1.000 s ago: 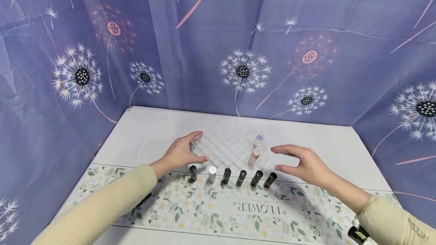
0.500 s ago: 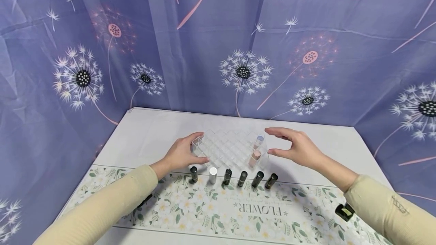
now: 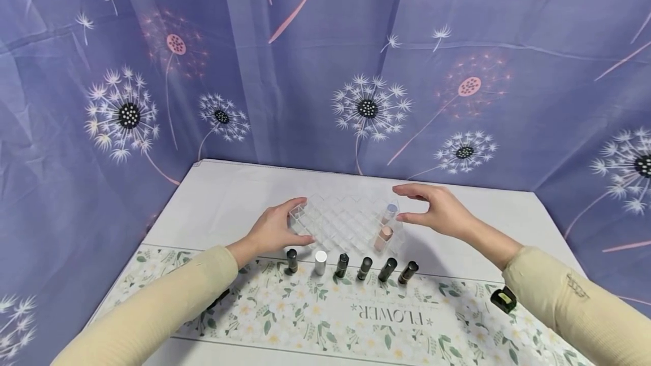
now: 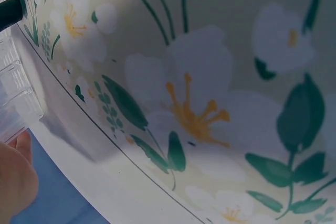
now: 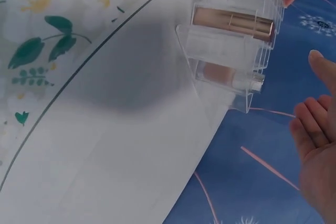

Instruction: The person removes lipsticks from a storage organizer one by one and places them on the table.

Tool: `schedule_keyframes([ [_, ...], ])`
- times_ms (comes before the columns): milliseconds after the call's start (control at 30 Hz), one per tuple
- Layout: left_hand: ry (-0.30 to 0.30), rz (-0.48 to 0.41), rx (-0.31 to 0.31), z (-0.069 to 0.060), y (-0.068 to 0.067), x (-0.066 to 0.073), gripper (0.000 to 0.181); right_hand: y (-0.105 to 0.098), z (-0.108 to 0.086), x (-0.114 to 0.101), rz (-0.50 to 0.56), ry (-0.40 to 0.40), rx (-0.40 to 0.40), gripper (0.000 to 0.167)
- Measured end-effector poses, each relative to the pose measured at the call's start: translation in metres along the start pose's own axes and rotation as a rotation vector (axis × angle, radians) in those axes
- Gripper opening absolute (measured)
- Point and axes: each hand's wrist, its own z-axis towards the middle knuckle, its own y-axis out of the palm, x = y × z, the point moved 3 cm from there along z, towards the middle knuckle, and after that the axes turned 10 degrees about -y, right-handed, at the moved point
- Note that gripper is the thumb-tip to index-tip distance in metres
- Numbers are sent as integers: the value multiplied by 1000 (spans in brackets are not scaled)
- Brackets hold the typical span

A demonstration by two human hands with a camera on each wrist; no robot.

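In the head view a clear diamond-grid lipstick organizer (image 3: pixel 341 225) stands on the white tabletop. My left hand (image 3: pixel 269 229) grips its left end, thumb at the front and fingers behind. Two items stand in the right-end compartments: a rose-gold lipstick (image 3: pixel 384 236) in front and a tube with a pale blue-silver cap (image 3: pixel 390 213) behind it. Beside that capped tube my right hand (image 3: pixel 441 209) hovers, thumb and fingers apart with nothing between them. In the right wrist view the hand (image 5: pixel 320 129) is apart from the organizer (image 5: pixel 220 48).
In front of the organizer runs a row of upright lipsticks: a black one (image 3: pixel 292 261) at the left, a silver one (image 3: pixel 320 263), then several black ones (image 3: pixel 389 269). They stand on a flower-printed mat strip (image 3: pixel 305 315). A purple dandelion curtain (image 3: pixel 305 72) hangs behind.
My right hand has moved left and away from me, from right of the organizer to beside the blue-silver capped tube. My left hand keeps its grip on the organizer's left end.
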Motion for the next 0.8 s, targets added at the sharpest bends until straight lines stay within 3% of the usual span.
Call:
schedule_keyframes([
  [300,-7,2,-9,1,0,0,102,8,6,14,22,40,-13,59],
  [800,-22,6,-6,0,0,0,102,21,13,23,54,34,-13,59],
])
